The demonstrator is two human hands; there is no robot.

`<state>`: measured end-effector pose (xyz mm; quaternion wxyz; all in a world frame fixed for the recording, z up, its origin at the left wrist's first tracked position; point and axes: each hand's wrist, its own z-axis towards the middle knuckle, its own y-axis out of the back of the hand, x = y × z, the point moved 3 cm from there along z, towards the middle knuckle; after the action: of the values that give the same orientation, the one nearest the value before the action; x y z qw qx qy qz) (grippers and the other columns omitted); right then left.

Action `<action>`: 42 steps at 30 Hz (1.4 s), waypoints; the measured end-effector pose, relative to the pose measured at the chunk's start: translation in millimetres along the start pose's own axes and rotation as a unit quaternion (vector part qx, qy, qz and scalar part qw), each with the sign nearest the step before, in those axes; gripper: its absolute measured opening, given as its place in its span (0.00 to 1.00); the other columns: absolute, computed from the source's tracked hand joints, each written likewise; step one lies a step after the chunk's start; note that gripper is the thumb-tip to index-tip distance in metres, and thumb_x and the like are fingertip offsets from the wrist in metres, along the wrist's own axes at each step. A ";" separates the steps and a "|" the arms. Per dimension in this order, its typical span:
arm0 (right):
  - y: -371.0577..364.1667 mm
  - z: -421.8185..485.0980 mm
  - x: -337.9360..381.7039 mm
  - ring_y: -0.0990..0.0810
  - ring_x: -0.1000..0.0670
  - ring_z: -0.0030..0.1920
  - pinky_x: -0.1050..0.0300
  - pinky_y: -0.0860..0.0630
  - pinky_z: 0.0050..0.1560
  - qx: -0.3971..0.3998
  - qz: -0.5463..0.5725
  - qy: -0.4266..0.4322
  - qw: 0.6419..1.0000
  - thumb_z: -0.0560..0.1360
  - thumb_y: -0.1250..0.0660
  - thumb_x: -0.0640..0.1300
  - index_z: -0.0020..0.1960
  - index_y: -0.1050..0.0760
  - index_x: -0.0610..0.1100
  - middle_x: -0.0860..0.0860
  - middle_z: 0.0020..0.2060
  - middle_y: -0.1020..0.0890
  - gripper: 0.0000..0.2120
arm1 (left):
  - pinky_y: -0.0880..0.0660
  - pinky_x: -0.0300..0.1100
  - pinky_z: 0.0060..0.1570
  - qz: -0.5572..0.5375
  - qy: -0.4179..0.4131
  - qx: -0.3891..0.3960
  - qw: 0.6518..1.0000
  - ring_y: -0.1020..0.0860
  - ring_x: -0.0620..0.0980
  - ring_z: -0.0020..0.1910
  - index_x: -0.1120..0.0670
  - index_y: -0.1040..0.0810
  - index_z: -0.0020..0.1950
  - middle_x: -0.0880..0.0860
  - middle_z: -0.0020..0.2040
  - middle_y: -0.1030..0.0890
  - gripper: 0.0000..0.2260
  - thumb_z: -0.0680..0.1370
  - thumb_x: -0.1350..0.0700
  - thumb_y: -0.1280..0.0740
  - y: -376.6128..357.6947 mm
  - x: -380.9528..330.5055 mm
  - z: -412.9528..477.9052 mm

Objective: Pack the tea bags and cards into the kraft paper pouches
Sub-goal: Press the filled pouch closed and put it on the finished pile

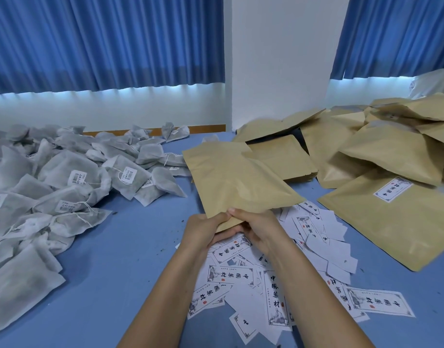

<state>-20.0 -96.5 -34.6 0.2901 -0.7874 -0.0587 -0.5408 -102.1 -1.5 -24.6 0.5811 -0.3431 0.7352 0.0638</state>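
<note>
Two hands hold one kraft pouch (237,180) by its near end, above the scattered cards (276,287).

The left hand (203,231) and the right hand (259,229) are side by side, fingers curled round the pouch's near edge, thumbs on top. The pouch tilts up and away from the person, its far end above the blue counter (130,247). The white printed cards lie loose on the counter under the hands and forearms. Grey tea bags (65,187) with strings and tags are heaped on the left. On the right is a pile of kraft pouches (381,144) — the nearest, a labelled pouch (389,222), lies flat just beside the cards. Blue curtains (102,38) hang behind.
</note>
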 end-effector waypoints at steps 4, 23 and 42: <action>5.1 2.1 4.2 0.21 0.47 0.35 0.57 0.26 0.37 -0.024 0.015 0.016 0.999 0.69 0.28 0.29 0.48 0.23 0.36 0.42 0.41 0.18 0.09 | 0.20 0.38 0.38 0.091 0.021 0.075 0.993 0.16 0.55 0.43 0.68 0.22 0.53 0.64 0.44 0.16 0.15 0.82 0.56 0.39 -0.6 -5.0 -3.0; 19.9 7.6 13.3 0.20 0.47 0.41 0.62 0.26 0.37 -0.076 0.062 0.027 0.995 0.69 0.28 0.29 0.57 0.25 0.35 0.43 0.46 0.18 0.17 | 0.28 0.31 0.25 0.236 -0.068 -0.014 0.969 0.22 0.43 0.24 0.62 0.22 0.46 0.53 0.30 0.17 0.10 0.81 0.57 0.38 3.7 -19.7 -5.5; 23.6 4.8 22.5 0.27 0.48 0.32 0.65 0.25 0.24 -0.094 0.052 0.006 0.994 0.79 0.38 0.35 0.52 0.27 0.33 0.43 0.35 0.23 0.04 | 0.25 0.32 0.25 0.120 -0.074 -0.091 0.986 0.21 0.44 0.24 0.61 0.21 0.40 0.55 0.30 0.17 0.09 0.77 0.58 0.32 18.1 -21.9 -4.3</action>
<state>2.7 -118.4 -25.1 0.2428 -0.8098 0.0354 -0.5329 -114.1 19.5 -9.1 0.5880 -0.2986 0.7173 0.2250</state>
